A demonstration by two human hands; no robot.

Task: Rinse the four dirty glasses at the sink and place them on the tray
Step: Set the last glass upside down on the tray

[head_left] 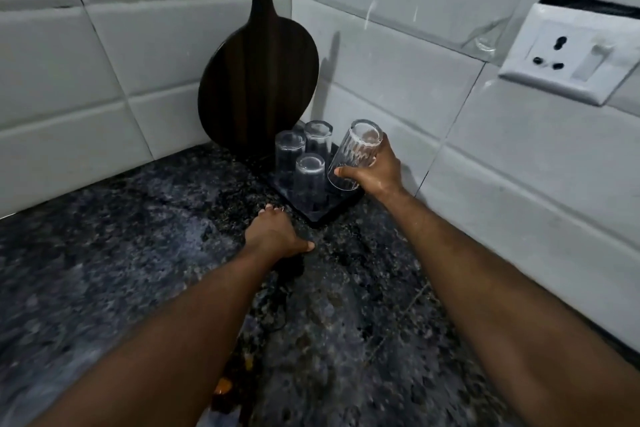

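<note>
Last glass going onto the tray

Right hand (375, 172) grips the tilted fourth glass (353, 156); left hand (277, 232) rests loose near the tray (332, 211). Next I'd say: stand it beside the other three.

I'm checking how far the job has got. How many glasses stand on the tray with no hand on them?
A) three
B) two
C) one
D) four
A: the left glass, back glass and front glass stand upside down on the tray, while the right hand holds the fourth glass tilted.
</note>
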